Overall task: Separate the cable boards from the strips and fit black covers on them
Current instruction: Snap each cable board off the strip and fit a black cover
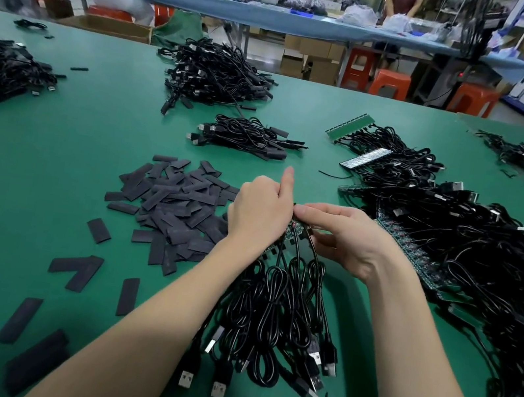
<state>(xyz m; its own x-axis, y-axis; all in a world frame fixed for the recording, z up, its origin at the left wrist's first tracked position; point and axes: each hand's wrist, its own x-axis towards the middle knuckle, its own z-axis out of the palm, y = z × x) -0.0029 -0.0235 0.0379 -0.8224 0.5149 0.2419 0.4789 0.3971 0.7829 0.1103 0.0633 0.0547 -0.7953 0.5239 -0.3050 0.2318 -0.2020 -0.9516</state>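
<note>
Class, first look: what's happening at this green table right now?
A person holds a strip of small circuit boards with both hands, left hand and right hand, seemingly snapping one off. Its attached black cables trail toward them. Loose black covers lie piled at left, more strips at right.

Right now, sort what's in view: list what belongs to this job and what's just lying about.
Job: left hand, right hand, board strip in their grip, black covers, waiting strips.
Lying about: orange stools, cardboard box, blue bench.
</note>
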